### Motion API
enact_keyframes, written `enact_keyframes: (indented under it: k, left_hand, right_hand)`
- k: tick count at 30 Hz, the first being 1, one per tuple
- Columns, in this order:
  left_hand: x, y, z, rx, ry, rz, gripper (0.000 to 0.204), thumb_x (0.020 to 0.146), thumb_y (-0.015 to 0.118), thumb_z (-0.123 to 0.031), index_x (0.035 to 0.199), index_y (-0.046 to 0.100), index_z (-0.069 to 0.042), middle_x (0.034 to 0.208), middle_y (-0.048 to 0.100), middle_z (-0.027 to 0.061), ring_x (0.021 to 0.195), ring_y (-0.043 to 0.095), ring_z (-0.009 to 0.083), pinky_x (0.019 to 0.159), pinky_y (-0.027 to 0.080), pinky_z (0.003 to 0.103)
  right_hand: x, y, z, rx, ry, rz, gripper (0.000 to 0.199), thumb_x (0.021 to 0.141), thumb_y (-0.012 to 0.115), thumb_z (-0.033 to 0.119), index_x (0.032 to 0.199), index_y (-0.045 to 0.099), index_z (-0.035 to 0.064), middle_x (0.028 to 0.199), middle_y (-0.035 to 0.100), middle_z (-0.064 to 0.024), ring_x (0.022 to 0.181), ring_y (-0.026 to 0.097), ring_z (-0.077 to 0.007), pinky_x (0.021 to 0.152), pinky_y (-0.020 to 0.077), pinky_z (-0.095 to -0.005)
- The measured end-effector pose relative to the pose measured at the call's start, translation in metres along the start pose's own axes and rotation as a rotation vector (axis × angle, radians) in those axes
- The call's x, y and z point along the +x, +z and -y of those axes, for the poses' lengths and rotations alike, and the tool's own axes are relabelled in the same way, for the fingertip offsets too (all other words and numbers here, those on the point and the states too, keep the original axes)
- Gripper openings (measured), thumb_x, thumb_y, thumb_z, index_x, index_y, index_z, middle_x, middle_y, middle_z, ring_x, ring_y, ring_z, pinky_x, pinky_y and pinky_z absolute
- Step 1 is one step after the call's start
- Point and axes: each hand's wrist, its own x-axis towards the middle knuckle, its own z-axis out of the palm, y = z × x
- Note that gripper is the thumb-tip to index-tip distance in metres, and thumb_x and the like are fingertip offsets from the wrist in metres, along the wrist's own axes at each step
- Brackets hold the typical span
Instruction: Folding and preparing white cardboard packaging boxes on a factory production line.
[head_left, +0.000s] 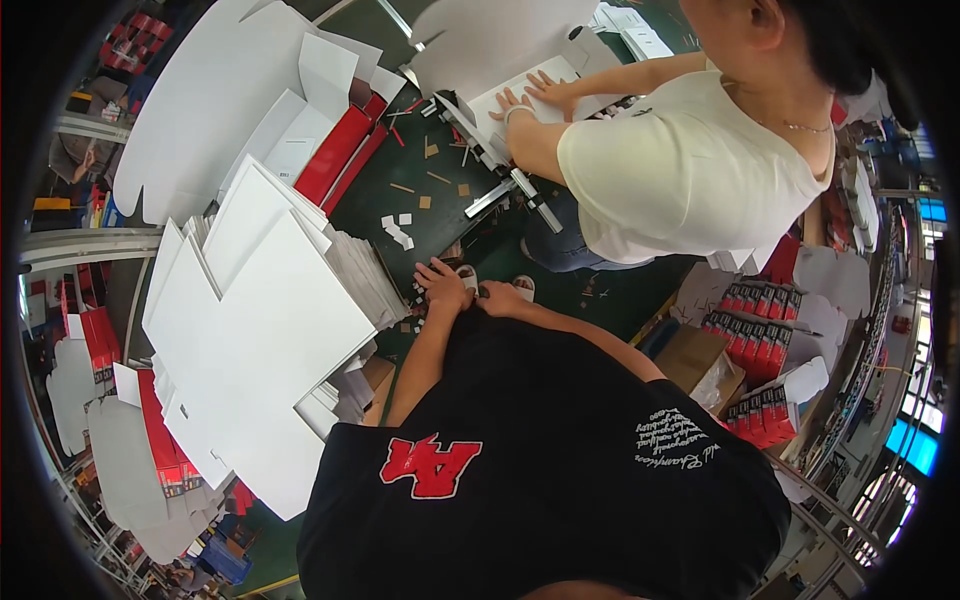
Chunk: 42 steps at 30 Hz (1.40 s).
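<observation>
Even overhead light, bright. White card sheets (270, 300) left of the fingers (440, 275) near blown out. Soft shadows only. Heavy fisheye bend, black vignette at rim. Centre sharp, edges smeared.

Stacks of flat white die-cut cardboard blanks (262, 300) at left; red box sleeves (340, 152) beyond; dark green worktable (420, 170) strewn with scraps; red-and-black boxes (752, 330) at right; co-worker in white shirt (690, 160).
</observation>
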Motion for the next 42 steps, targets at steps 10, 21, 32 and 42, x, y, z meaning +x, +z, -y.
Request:
enact_keyframes:
  k: [10,21,32,42]
  left_hand:
    - [0.008,0.006,-0.001,0.038,0.004,0.021,0.112,0.074,0.066,-0.046,0.136,-0.009,0.009,0.139,-0.010,0.0395,0.131,-0.002,0.0533,0.105,0.022,0.052]
    - [0.012,0.008,-0.002,0.029,-0.006,0.047,0.114,0.073,0.065,-0.050,0.137,-0.009,0.008,0.138,-0.011,0.0397,0.130,-0.004,0.0548,0.099,0.029,0.056]
    - [0.009,0.009,0.002,0.016,0.002,-0.013,0.113,0.073,0.066,-0.048,0.136,-0.007,0.010,0.138,-0.009,0.0403,0.130,-0.002,0.0549,0.101,0.029,0.054]
    - [0.009,0.003,-0.002,0.086,0.024,0.021,0.109,0.076,0.059,-0.050,0.132,-0.003,0.020,0.139,0.006,0.0393,0.127,-0.001,0.0582,0.105,0.002,0.060]
  right_hand:
    - [0.001,-0.001,-0.006,0.006,0.002,-0.020,0.051,0.072,0.060,0.032,0.111,0.056,-0.0011,0.097,0.063,-0.0206,0.092,0.060,-0.0348,0.081,0.0470,-0.0418]
    - [0.006,0.000,-0.011,-0.014,0.040,0.028,0.050,0.073,0.060,0.034,0.109,0.058,-0.0006,0.099,0.063,-0.0197,0.093,0.060,-0.0345,0.081,0.0472,-0.0420]
    - [0.006,0.001,-0.010,-0.042,0.052,0.051,0.048,0.073,0.060,0.035,0.107,0.059,0.0005,0.099,0.063,-0.0196,0.093,0.059,-0.0352,0.082,0.0468,-0.0425]
    - [0.003,-0.011,0.009,0.010,-0.156,-0.108,0.061,0.073,0.059,0.021,0.126,0.040,-0.0006,0.133,0.036,-0.0243,0.119,0.042,-0.0379,0.097,0.0381,-0.0407]
